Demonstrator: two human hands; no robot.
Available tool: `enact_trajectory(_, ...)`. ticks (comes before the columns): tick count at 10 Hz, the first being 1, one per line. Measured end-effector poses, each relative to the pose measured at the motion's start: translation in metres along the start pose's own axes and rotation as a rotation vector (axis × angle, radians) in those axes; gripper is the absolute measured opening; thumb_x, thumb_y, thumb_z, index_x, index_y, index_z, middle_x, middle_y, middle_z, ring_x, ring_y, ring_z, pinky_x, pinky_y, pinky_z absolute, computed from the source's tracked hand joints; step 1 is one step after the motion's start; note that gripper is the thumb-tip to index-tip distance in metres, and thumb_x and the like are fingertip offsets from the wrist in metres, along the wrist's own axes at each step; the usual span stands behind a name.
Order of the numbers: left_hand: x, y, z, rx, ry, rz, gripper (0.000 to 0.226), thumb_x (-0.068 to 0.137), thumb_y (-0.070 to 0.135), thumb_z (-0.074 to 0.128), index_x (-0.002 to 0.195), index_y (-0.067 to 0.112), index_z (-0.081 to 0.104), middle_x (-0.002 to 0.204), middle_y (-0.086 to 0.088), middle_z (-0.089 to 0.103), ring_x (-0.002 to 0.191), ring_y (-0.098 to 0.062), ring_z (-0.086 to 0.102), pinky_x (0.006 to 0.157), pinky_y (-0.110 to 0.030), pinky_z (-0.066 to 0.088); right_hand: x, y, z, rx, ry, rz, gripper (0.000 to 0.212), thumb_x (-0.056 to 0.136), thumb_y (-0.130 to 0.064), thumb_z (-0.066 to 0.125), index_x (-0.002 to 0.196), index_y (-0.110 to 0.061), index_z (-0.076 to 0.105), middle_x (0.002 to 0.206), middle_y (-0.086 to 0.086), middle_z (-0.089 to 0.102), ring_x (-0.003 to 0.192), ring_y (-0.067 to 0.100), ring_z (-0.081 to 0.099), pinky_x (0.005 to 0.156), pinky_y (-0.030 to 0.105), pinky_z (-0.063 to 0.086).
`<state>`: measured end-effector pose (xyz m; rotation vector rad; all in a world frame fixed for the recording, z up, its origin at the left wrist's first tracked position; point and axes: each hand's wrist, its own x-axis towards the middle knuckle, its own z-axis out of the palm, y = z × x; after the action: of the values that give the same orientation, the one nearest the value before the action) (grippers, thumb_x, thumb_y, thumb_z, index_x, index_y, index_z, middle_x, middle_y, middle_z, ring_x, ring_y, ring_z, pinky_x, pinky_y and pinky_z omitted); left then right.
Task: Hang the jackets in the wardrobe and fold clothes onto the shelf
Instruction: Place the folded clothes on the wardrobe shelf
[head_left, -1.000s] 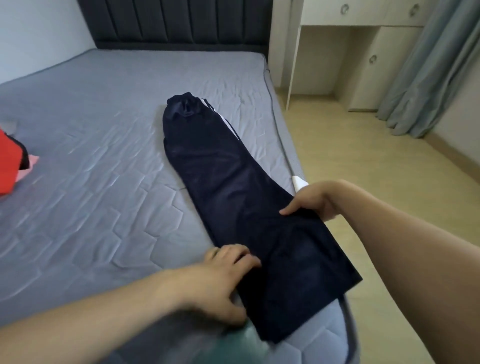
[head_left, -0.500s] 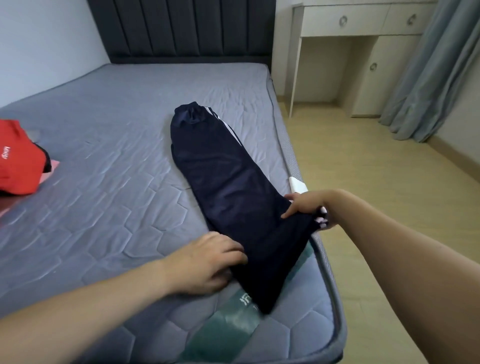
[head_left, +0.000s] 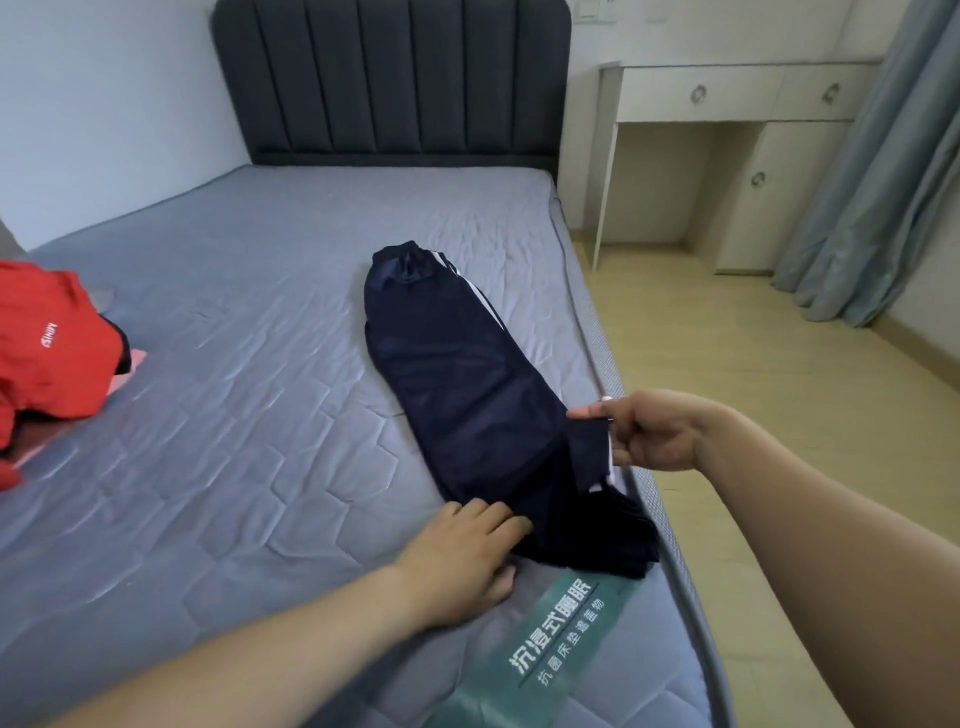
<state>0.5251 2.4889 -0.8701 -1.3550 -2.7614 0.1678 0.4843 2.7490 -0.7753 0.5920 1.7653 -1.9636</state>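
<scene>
Dark navy trousers (head_left: 457, 379) with white side stripes lie lengthwise on the grey mattress (head_left: 249, 405), waistband toward the headboard. My right hand (head_left: 649, 436) pinches the trousers' near right edge and lifts a small flap of cloth just above the mattress edge. My left hand (head_left: 462, 556) rests on the near left part of the trousers, fingers bent onto the fabric, where the cloth bunches up.
A red garment (head_left: 47, 343) lies at the left side of the bed over something pink. A dark padded headboard (head_left: 389, 78) stands behind. A white desk with drawers (head_left: 727, 98) and a grey curtain (head_left: 872, 197) stand to the right over a wooden floor (head_left: 753, 415).
The near end of the trousers has been drawn up onto the bed and bunched. My right hand has lifted a flap of the edge. The camera has tilted up.
</scene>
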Motion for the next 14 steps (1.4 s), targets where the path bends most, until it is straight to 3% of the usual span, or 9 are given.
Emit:
enact_trajectory(2,0.031,-0.01,0.004,0.096,0.142,-0.053,0.028,0.088,0.021,0.045,0.113,0.022,0.056,0.108,-0.003,0.053,0.1,-0.026,0.051,0.081,-0.038,0.037,0.006,0.007,-0.012,-0.258,-0.093,-0.032,0.036,0.091,0.016,0.038,0.101,-0.007,0.065,0.086,0.008,0.073,0.069,0.016,0.07,0.054,0.022,0.053)
enact_trajectory(3,0.02,-0.034,-0.005,-0.57,0.104,-0.065,0.026,0.085,0.015,0.046,0.108,0.015,0.059,0.108,-0.004,0.06,0.103,-0.021,0.054,0.092,-0.033,0.039,0.009,-0.007,-0.004,-0.526,0.04,-0.098,0.02,0.091,0.008,0.047,0.097,-0.002,0.064,0.09,0.014,0.062,0.076,0.019,0.057,0.061,0.022,0.047)
enact_trajectory(5,0.024,-0.112,-0.046,-1.75,0.634,-0.761,0.026,0.102,0.03,0.048,0.114,0.017,0.066,0.114,-0.006,0.072,0.104,-0.018,0.066,0.096,-0.038,0.049,0.05,-0.046,0.045,-0.324,0.109,-0.238,0.026,0.1,-0.01,0.047,0.119,0.003,0.059,0.12,0.019,0.063,0.099,0.026,0.061,0.085,0.032,0.05)
enact_trajectory(7,0.032,-0.118,-0.013,-1.944,0.289,-0.819,0.041,0.08,0.039,0.068,0.114,0.015,0.071,0.112,-0.006,0.073,0.111,-0.027,0.066,0.105,-0.042,0.045,0.106,-0.021,0.075,-0.257,0.002,-0.098,0.038,0.091,-0.042,0.062,0.116,-0.014,0.066,0.107,0.006,0.073,0.099,0.022,0.069,0.086,0.033,0.053)
enact_trajectory(9,0.017,-0.117,0.024,-1.011,0.109,-0.375,0.042,0.085,0.046,0.062,0.12,0.024,0.066,0.124,0.007,0.067,0.118,-0.012,0.059,0.102,-0.032,0.045,0.129,0.011,0.073,-0.416,0.09,-0.179,0.019,0.087,-0.02,0.069,0.104,-0.01,0.069,0.104,0.012,0.072,0.094,0.027,0.071,0.086,0.042,0.057)
enact_trajectory(11,0.008,-0.116,-0.009,-0.893,0.121,-0.62,0.018,0.098,0.028,0.054,0.1,0.015,0.066,0.103,-0.002,0.069,0.094,-0.017,0.063,0.079,-0.026,0.046,0.105,0.018,0.09,-0.654,0.151,-0.102,0.016,0.098,-0.016,0.051,0.104,-0.004,0.059,0.094,0.011,0.065,0.082,0.022,0.061,0.073,0.031,0.053)
enact_trajectory(12,-0.036,-0.13,-0.031,-0.815,-0.556,-0.511,0.023,0.092,0.031,0.064,0.091,0.009,0.07,0.088,-0.002,0.066,0.075,-0.012,0.059,0.069,-0.023,0.045,0.071,0.027,0.104,-0.868,-0.351,0.46,0.028,0.101,-0.021,0.034,0.091,-0.008,0.057,0.064,0.002,0.066,0.05,0.01,0.059,0.043,0.018,0.046)
enact_trajectory(13,-0.079,-0.142,-0.049,-1.007,-1.073,-0.554,0.041,0.083,0.05,0.07,0.104,0.015,0.072,0.102,-0.008,0.072,0.087,-0.023,0.069,0.075,-0.033,0.054,0.058,0.025,0.118,-0.95,-0.571,0.61,0.03,0.098,-0.028,0.041,0.083,-0.01,0.061,0.07,0.005,0.069,0.052,0.012,0.063,0.046,0.017,0.049)
enact_trajectory(14,-0.083,-0.157,-0.061,-1.161,-1.009,-0.698,0.096,0.062,0.084,0.06,0.127,0.013,0.064,0.118,-0.02,0.067,0.095,-0.035,0.065,0.078,-0.036,0.053,0.056,0.019,0.135,-0.834,-0.432,0.503,0.034,0.092,-0.039,0.054,0.087,-0.006,0.059,0.078,0.012,0.066,0.067,0.027,0.068,0.059,0.029,0.057)
